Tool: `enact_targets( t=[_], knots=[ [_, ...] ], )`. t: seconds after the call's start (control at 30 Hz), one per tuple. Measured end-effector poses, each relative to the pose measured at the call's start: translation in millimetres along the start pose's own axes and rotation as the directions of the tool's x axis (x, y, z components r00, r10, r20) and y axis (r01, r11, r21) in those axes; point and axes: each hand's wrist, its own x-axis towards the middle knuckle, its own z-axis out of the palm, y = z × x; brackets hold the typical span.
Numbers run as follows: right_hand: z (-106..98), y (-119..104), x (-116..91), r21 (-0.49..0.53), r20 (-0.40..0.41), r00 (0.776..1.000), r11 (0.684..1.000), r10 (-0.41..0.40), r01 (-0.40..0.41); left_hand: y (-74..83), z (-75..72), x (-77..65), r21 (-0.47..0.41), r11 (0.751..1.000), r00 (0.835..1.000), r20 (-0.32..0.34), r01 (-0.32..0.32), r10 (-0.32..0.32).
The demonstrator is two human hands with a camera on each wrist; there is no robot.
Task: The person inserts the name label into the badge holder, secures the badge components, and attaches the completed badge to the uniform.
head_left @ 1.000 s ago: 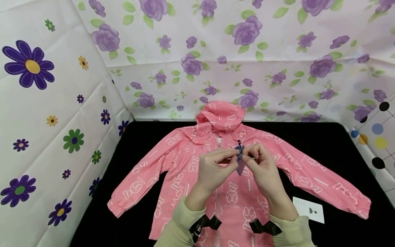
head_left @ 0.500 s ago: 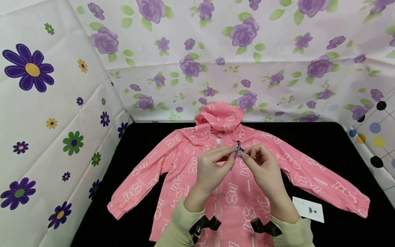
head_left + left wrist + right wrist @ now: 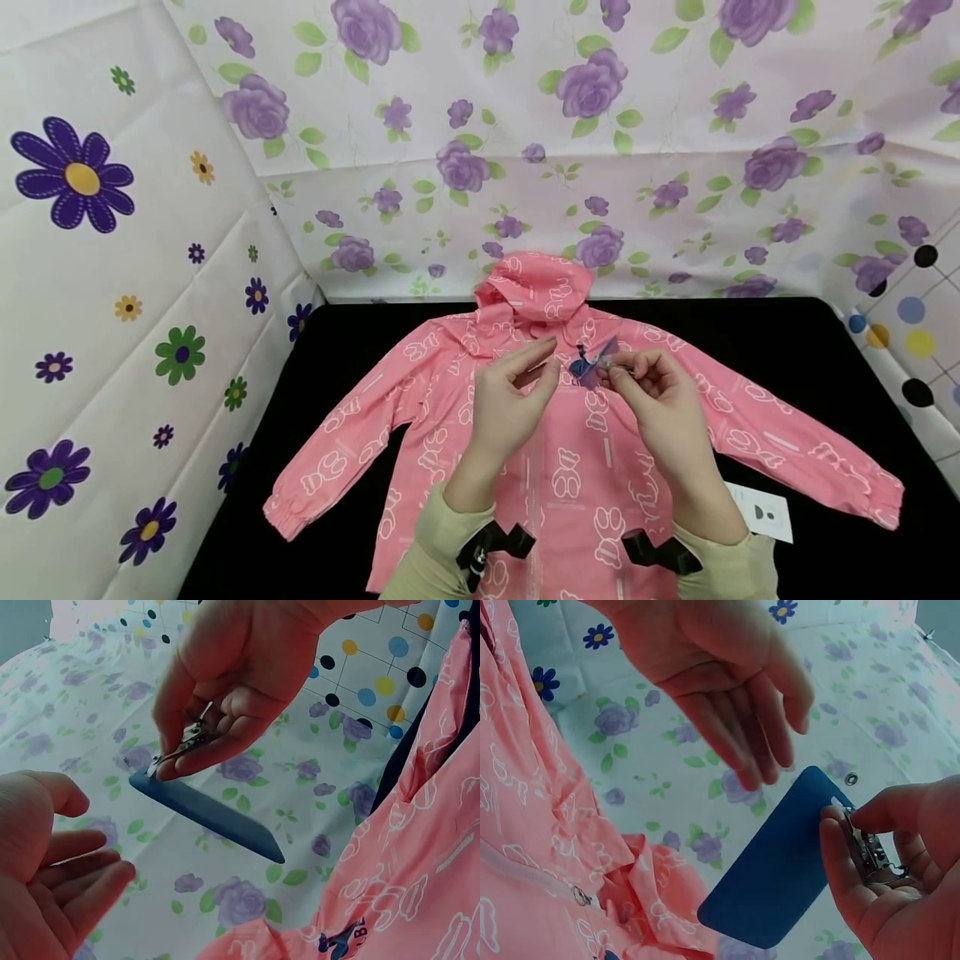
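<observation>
My right hand point(image 3: 663, 404) pinches the metal clip point(image 3: 870, 847) of a flat blue name badge point(image 3: 769, 862) with rounded corners. In the left wrist view, the badge point(image 3: 210, 817) hangs tilted from the thumb and fingers of the right hand point(image 3: 232, 682). My left hand point(image 3: 513, 400) is beside it, apart from it, with fingers extended and nothing held. A small round metal piece point(image 3: 851, 779) shows near the clip; what carries it is unclear. Below both hands lies a pink hooded jacket point(image 3: 450, 375) with white bear prints. A dark printed figure point(image 3: 341, 941) marks its chest.
The jacket's sleeves spread out on a black tabletop point(image 3: 352, 367). A white printed card point(image 3: 768, 512) lies by my right forearm, partly covered. Flowered cloth walls point(image 3: 420, 217) stand behind and at the left; a dotted one point(image 3: 922, 350) is at the right.
My left hand has let go of the badge and drawn slightly left. The right hand has shifted a little right, still holding the badge by its clip, and the badge has turned.
</observation>
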Motion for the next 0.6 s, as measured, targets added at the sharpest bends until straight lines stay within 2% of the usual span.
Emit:
enact_targets(
  t=[0.1,0.2,0.37,0.47,0.6],
  knots=[
    [-3.9,0.5,1.3,0.008,0.001,1.0,1.0,-0.009,0.009,-2.9,-1.0,1.0,-0.043,0.993,0.993,0.024,0.113,-0.112],
    [-6.5,0.2,2.3,0.01,0.0,1.0,1.0,-0.005,0.005,-7.2,-2.2,1.5,-0.088,0.968,0.971,0.064,0.233,-0.228],
    [-10.4,-0.6,2.5,0.013,0.02,1.0,1.0,-0.003,0.003,-21.2,-3.3,2.3,-0.088,0.907,0.908,0.111,0.413,-0.403],
    [-12.8,-1.8,2.0,0.02,0.048,0.999,1.0,-0.005,0.004,-31.7,-3.5,2.9,-0.064,0.872,0.871,0.125,0.485,-0.475],
    [-15.9,-5.2,0.7,0.023,0.088,0.996,1.0,-0.008,0.006,-43.6,-3.6,3.9,-0.186,0.805,0.825,0.184,0.563,-0.534]
  ],
)
